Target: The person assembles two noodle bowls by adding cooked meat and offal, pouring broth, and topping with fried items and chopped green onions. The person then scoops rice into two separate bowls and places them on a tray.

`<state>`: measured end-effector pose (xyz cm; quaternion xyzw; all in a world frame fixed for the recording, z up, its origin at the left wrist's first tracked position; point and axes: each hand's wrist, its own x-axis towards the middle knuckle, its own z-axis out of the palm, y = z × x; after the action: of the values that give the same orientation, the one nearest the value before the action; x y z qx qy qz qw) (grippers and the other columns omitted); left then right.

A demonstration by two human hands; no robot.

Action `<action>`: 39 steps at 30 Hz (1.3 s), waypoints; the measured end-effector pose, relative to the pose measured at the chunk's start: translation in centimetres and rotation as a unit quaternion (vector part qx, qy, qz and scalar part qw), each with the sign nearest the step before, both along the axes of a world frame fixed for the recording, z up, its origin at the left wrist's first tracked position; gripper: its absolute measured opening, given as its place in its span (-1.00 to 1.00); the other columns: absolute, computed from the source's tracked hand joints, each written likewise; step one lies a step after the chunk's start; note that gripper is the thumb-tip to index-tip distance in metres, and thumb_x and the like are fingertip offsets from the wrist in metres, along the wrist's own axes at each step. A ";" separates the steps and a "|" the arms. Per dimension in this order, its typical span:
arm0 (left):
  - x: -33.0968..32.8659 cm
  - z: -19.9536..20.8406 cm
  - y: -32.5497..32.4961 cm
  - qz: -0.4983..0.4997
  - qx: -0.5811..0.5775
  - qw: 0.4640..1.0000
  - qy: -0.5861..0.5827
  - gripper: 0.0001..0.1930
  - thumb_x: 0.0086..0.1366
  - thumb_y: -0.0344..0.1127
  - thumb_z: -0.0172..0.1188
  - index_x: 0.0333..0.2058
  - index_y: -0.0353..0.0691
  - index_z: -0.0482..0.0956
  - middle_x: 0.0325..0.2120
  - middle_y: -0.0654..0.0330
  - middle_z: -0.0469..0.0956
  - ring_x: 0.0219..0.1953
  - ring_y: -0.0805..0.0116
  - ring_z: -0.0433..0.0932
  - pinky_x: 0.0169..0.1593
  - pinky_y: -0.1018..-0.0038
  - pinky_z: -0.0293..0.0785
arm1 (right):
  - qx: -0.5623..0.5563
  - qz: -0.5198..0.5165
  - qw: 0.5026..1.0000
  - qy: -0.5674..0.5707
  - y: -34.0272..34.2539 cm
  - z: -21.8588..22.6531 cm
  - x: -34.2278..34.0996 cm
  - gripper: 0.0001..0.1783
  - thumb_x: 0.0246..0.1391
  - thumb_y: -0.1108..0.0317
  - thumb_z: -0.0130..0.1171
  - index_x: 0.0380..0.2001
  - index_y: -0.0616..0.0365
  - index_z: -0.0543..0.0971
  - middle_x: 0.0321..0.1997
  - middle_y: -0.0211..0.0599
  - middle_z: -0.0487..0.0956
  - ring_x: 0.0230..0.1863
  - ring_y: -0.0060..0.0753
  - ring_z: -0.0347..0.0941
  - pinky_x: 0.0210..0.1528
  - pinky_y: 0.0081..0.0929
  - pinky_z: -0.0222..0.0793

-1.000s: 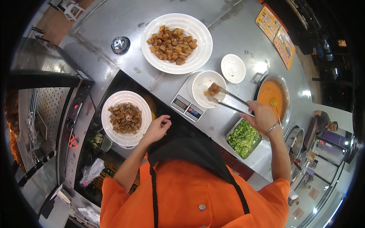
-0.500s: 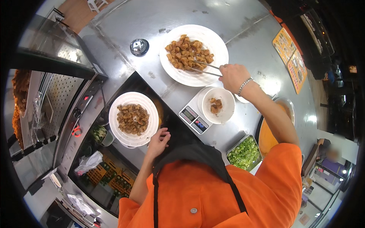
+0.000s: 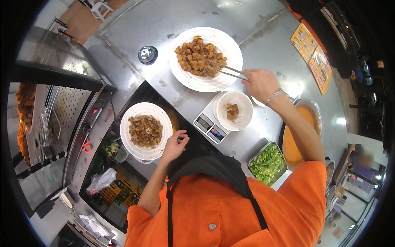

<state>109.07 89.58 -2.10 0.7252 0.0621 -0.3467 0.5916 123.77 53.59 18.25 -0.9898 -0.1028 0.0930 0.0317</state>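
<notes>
My right hand is closed on slim metal tongs. Their tips reach into browned, diced meat heaped on a large white plate. Just below that plate, a small white bowl with a few meat pieces rests on a digital kitchen scale. My left hand holds nothing visible, its fingers loosely bent and apart. It is beside the rim of a second white plate, which carries smaller brown chopped pieces.
A metal tray of chopped green onion and a round pan of orange liquid stand at my right. On the steel counter are a call bell and orange menu sheets. A glass-sided food warmer borders the left.
My right hand and the tongs have shifted slightly right, with the tips still among the meat. My left hand has moved slightly right and up. The whole view has shifted a little.
</notes>
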 end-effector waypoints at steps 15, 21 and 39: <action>1.1 0.0 -3.1 -0.136 0.041 0.988 -0.053 -0.49 0.38 -0.16 0.28 0.19 -0.34 0.49 -0.08 -0.03 0.68 -0.25 0.22 0.70 -0.08 0.32 0.63 | -0.105 0.043 0.993 0.039 -0.4 -0.9 1.3 -0.74 0.11 0.22 0.33 -0.22 0.17 0.67 -0.23 -0.09 0.70 -0.12 0.01 0.65 -0.06 -0.12 0.56; 0.3 -0.3 -0.6 -0.061 0.039 0.997 -0.015 -0.51 0.39 -0.17 0.28 0.17 -0.34 0.49 -0.09 0.02 0.67 -0.31 0.29 0.66 -0.12 0.34 0.63 | -0.106 0.090 0.990 0.008 -1.8 -2.0 2.7 -0.77 0.19 0.20 0.28 -0.23 0.13 0.66 -0.24 -0.22 0.70 -0.22 0.01 0.65 -0.11 -0.14 0.57; -2.1 -2.2 2.9 -0.158 0.078 0.984 -0.020 -0.49 0.38 -0.13 0.29 0.16 -0.34 0.51 -0.08 -0.03 0.69 -0.19 0.17 0.70 -0.05 0.29 0.62 | 0.013 -0.079 0.997 -0.005 -3.1 6.9 -11.0 -0.73 0.13 0.21 0.34 -0.26 0.19 0.62 -0.29 -0.10 0.69 -0.22 0.10 0.62 -0.14 -0.04 0.51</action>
<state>106.97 92.51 -4.35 0.7768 -0.0388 -0.4153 0.4719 112.73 50.44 25.14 -0.9948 -0.0255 0.0838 0.0513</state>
